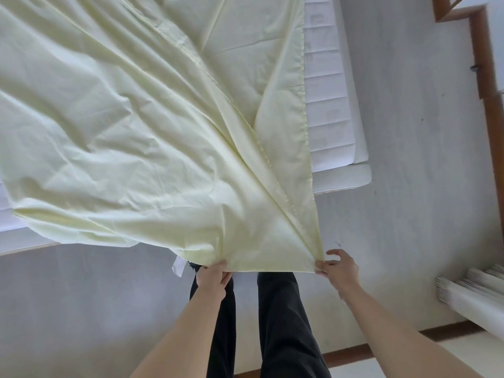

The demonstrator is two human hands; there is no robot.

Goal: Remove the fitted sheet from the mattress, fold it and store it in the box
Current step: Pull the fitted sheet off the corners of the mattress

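A pale yellow fitted sheet (131, 137) lies loose and crumpled over most of the white mattress (331, 105), with a stitched seam running diagonally down to its near corner. Its near edge hangs off the mattress toward me. My left hand (214, 279) grips that edge left of the middle. My right hand (338, 271) pinches the sheet's near right corner between thumb and fingers. The mattress shows bare along its right side and at its near right corner. No box is in view.
My legs in black trousers (283, 323) stand between my arms on the grey floor (409, 132). A brown wooden frame (488, 91) runs along the right edge. White ribbed furniture (469, 293) sits at the lower right. A small white tag (178, 267) hangs under the sheet.
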